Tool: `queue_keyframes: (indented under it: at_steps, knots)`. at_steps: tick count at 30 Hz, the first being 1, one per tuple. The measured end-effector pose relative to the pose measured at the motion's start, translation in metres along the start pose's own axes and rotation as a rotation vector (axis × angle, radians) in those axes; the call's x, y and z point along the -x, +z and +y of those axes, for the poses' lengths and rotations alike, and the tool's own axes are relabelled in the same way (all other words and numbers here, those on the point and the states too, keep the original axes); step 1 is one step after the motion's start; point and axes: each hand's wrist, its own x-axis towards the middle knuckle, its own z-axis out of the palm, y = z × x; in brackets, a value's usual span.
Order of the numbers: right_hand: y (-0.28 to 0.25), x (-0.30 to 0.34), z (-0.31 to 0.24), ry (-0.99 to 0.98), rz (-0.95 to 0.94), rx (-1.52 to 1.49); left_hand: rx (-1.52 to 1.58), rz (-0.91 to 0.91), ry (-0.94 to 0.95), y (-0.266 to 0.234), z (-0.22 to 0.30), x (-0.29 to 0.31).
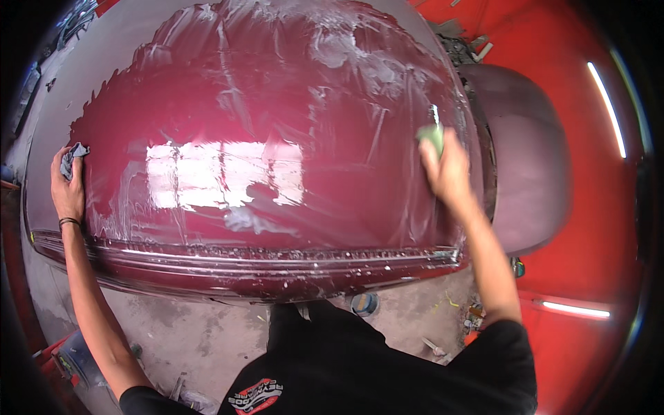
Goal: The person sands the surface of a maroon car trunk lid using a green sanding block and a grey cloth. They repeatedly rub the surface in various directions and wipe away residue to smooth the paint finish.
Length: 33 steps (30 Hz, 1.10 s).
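Left hand (67,185) of mine grips a bunched grey-blue cloth (75,159) at the left margin of the wet patch on a maroon car panel (277,111), which spreads between my arms. If the cloth has picked up grit, I think it could drag scratches through the paint. Further along, a bright reflection (225,173) lies on the wet paint and might hide a mark from me. Below it, the ridged edge (283,263) runs near my body; leaning on it could scuff my shirt (360,366) or the finish. A bucket (364,303) stands on the floor beyond that edge, where a careless foot might tip it. On the right, my right hand (449,169), blurred, clasps a green pad (431,138) over the panel's right side; slick water could make it slip towards the neighbouring mauve panel (529,166).
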Motion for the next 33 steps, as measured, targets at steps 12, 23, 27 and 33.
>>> queue_keyframes:
  at_steps: [12, 23, 27, 33]
  knots:
    - [0.015, -0.057, -0.019, -0.029, 0.004, -0.024, -0.019, 0.057, -0.011, 0.006, 0.022, -0.002]
    - [0.054, -0.151, -0.034, -0.161, 0.005, 0.034, 0.019, 0.058, 0.034, 0.001, 0.038, 0.002]
    - [0.086, -0.289, 0.044, -0.022, 0.042, 0.342, -0.032, 0.103, 0.089, 0.018, 0.045, -0.014]
    - [0.067, -0.170, -0.063, -0.247, 0.003, -0.010, -0.034, -0.015, -0.065, -0.005, 0.042, -0.005]
